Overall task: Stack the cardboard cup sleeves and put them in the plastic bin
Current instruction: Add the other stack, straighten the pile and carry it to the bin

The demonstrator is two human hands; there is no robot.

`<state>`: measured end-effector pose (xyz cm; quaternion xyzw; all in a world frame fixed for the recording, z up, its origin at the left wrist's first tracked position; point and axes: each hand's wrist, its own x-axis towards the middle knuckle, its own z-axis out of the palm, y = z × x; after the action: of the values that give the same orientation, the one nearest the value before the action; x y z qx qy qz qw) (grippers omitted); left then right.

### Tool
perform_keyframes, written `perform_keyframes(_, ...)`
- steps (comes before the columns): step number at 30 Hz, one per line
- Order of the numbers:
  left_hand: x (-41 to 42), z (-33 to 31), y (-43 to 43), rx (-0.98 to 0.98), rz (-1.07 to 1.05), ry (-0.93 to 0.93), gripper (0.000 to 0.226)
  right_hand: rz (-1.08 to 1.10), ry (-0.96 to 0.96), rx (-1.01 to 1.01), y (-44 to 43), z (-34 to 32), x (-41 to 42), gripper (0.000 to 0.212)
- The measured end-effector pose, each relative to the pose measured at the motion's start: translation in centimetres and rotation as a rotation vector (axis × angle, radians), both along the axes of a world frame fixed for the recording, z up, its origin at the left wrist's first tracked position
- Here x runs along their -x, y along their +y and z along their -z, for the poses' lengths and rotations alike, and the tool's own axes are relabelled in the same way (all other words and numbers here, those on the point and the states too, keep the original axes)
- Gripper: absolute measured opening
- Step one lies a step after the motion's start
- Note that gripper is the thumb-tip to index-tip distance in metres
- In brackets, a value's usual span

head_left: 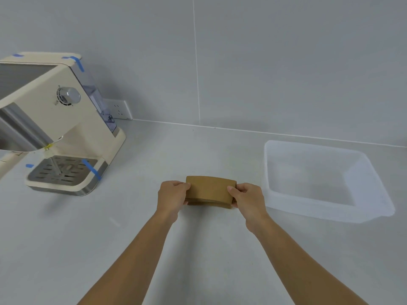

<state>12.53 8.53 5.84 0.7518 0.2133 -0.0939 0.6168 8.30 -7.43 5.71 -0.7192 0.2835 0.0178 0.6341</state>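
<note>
A flat stack of brown cardboard cup sleeves point(210, 190) sits at the middle of the grey counter. My left hand point(172, 198) grips its left end and my right hand point(247, 199) grips its right end, thumbs on top. Whether the stack rests on the counter or is just above it is unclear. The translucent plastic bin point(374, 192) stands to the right of my right hand, a short gap away, with nothing visible inside.
A cream coffee machine point(66, 119) with blue tape strips stands at the left, its drip tray point(61, 170) facing the counter's middle. A wall socket point(120, 110) is behind it. The grey wall point(264, 62) closes the counter point(132, 227) at the back.
</note>
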Motion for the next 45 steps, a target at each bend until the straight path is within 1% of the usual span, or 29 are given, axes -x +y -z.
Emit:
perform_keyframes(1,0.0,0.2,0.0,-0.006,-0.003,0.005,0.011,-0.001,0.003,-0.001,0.0,0.2,-0.1,0.023)
perform_keyframes(4,0.0,0.7,0.0,-0.024,-0.010,0.022,0.011,-0.011,0.007,-0.002,-0.2,0.4,-0.3,0.007)
perform_keyframes(7,0.1,1.1,0.0,-0.036,0.005,0.024,0.012,-0.021,0.032,0.023,-0.4,0.9,-0.3,0.006)
perform_keyframes(11,-0.3,1.5,0.1,-0.084,0.043,0.018,0.020,-0.019,0.062,0.036,-0.6,1.2,-0.2,0.020)
perform_keyframes(14,-0.7,1.7,0.1,-0.087,0.067,0.058,0.022,-0.018,0.075,0.055,-0.9,1.1,-0.3,0.033)
perform_keyframes(16,-1.1,1.7,0.2,-0.051,0.087,0.124,0.028,-0.042,0.144,0.023,-1.4,1.3,-0.7,0.044)
perform_keyframes(18,-1.5,1.2,0.3,0.048,0.091,0.226,0.032,-0.069,0.217,-0.012,-1.7,1.5,-1.2,0.047)
perform_keyframes(20,-1.9,0.9,0.6,0.122,0.118,0.328,0.046,-0.080,0.258,-0.041,-1.9,1.4,-1.7,0.052)
perform_keyframes(22,-2.2,0.5,0.6,0.111,0.175,0.368,0.052,-0.089,0.277,-0.084,-2.0,1.2,-2.0,0.059)
perform_keyframes(24,-2.5,0.4,0.5,0.085,0.211,0.394,0.049,-0.104,0.285,-0.124,-1.9,1.0,-2.1,0.052)
perform_keyframes(26,-2.7,0.3,0.4,0.071,0.234,0.432,0.037,-0.105,0.271,-0.171,-1.9,0.9,-2.2,0.037)
perform_keyframes(27,-2.8,0.2,0.4,0.080,0.236,0.462,0.032,-0.103,0.258,-0.199,-2.0,0.8,-2.3,0.032)
perform_keyframes(28,-3.0,0.2,0.6,0.116,0.236,0.494,0.030,-0.099,0.248,-0.231,-2.0,0.7,-2.4,0.031)
perform_keyframes(30,-3.0,-0.1,1.0,0.217,0.244,0.527,0.029,-0.087,0.242,-0.292,-2.2,0.4,-2.3,0.037)
perform_keyframes(31,-2.8,-0.1,1.2,0.251,0.271,0.486,0.029,-0.098,0.229,-0.318,-2.4,0.4,-2.1,0.040)
perform_keyframes(32,-2.5,0.1,1.4,0.248,0.317,0.384,0.032,-0.124,0.194,-0.330,-2.6,0.6,-1.9,0.041)
perform_keyframes(34,-1.6,0.7,1.7,0.205,0.397,0.103,0.044,-0.173,0.083,-0.316,-2.8,1.1,-1.3,0.043)
perform_keyframes(35,-1.0,1.1,1.7,0.190,0.406,-0.013,0.048,-0.177,0.027,-0.295,-2.9,1.3,-1.0,0.045)
perform_keyframes(37,-0.1,2.0,1.7,0.173,0.391,-0.146,0.051,-0.171,-0.068,-0.230,-2.9,1.8,-0.5,0.046)
perform_keyframes(40,0.8,3.3,1.7,0.152,0.354,-0.230,0.054,-0.172,-0.125,-0.127,-2.6,2.2,-0.2,0.046)
perform_keyframes(43,1.2,4.1,1.7,0.118,0.320,-0.256,0.056,-0.191,-0.141,-0.069,-2.3,2.8,-0.1,0.046)
perform_keyframes(45,1.5,4.4,1.6,0.115,0.335,-0.252,0.061,-0.207,-0.144,-0.045,-2.2,3.3,0.0,0.051)
